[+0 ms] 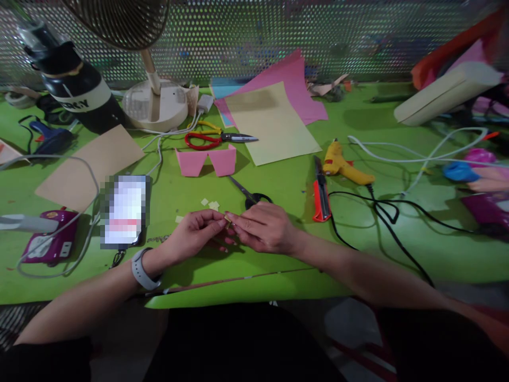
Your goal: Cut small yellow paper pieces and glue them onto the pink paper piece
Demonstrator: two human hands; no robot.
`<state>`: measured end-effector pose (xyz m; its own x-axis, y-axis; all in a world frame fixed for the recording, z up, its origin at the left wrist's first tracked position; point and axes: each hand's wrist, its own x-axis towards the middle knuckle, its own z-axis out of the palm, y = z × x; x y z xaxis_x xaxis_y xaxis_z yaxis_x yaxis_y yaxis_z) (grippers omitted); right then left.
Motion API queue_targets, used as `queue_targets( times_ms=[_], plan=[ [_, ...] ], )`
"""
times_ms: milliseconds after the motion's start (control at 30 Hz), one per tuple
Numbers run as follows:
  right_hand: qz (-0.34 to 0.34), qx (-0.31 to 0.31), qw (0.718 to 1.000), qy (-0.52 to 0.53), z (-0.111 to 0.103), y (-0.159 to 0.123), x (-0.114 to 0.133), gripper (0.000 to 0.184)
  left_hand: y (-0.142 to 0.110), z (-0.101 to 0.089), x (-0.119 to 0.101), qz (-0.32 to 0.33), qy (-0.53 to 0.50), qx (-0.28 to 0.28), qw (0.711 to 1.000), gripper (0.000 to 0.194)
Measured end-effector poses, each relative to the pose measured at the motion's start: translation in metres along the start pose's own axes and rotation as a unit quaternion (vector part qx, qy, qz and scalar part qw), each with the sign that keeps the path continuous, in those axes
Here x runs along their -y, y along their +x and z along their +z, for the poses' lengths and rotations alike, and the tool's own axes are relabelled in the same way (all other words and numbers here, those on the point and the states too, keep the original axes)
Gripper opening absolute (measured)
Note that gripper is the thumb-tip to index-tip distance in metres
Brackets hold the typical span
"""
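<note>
My left hand (202, 229) and my right hand (268, 227) meet over the front part of the green table. Between their fingertips they pinch a tiny yellowish piece of paper (228, 220), partly covered by the fingers. Several small pale yellow paper squares (213, 205) lie just beyond my left hand. Black-handled scissors (251, 196) rest behind my right hand, their blades pointing away to the left. Farther back, a pink paper shape like a pair of glasses (207, 162) stands on the table.
Red-handled scissors (218, 139) and a pale yellow sheet (274, 124) lie toward the back. A red box cutter (321, 193) and a yellow glue gun (345, 165) with a black cord are on the right. A phone (125, 209), fan (155, 106) and black bottle (81, 87) occupy the left.
</note>
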<state>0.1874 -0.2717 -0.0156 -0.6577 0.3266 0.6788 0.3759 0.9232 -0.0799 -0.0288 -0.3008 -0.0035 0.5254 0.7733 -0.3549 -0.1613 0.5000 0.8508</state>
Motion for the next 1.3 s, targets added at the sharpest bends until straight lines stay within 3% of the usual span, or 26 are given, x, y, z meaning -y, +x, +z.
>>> queue_targets(
  times_ms=[733,900,1067,1167,1300],
  plan=[
    [-0.004,0.025,1.0,-0.001,0.0018,-0.0054,-0.0031,0.029,-0.0016,0.0002,-0.0029,-0.012,0.001,-0.01,1.0,0.027],
    [0.077,-0.012,0.994,0.076,0.0025,-0.0036,-0.0007,0.017,-0.0014,-0.0001,-0.0004,0.021,0.043,0.002,0.999,0.026],
    [0.143,0.083,0.982,0.095,0.0017,-0.0008,0.0003,0.031,-0.0037,0.0033,0.0009,0.059,0.158,0.011,0.986,0.022],
    [0.124,0.137,0.979,0.089,0.0026,-0.0016,0.0003,0.038,-0.0051,0.004,0.0013,0.071,0.211,0.021,0.975,0.023],
    [0.088,0.156,0.977,0.117,0.0039,-0.0042,-0.0007,0.038,-0.0056,0.0029,0.0023,0.078,0.236,0.041,0.968,0.022]
  ],
)
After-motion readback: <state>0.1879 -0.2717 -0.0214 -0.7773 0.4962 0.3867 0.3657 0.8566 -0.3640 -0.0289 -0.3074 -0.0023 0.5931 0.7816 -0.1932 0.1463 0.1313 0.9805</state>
